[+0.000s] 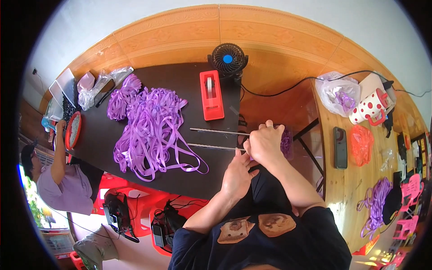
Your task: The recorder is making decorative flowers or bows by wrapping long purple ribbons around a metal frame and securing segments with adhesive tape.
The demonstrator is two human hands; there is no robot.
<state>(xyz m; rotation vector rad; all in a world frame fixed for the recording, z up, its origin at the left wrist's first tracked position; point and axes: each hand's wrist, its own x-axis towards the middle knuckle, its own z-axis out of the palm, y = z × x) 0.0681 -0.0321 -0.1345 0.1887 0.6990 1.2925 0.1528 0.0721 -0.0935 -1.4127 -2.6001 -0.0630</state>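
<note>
Two slim metal rods [218,131] lay side by side in the head view, reaching from the hands toward nine o'clock over the dark tabletop [180,180]. At their near ends, the right hand [266,145] had its fingers curled downward; whether they gripped anything, I could not tell. The left hand [238,174] sat just beside it at seven o'clock, fingers loosely bent, tips by the lower rod, its grip likewise unclear. From the hands, a tangled purple ribbon heap [150,130] spread at nine o'clock, a red tape dispenser [217,110] stood at eleven, and a black smartphone [340,148] lay at three on the wooden table [333,189]. Farther out at nine, a co-worker [65,186] reached to a red-rimmed basket [79,135].
</note>
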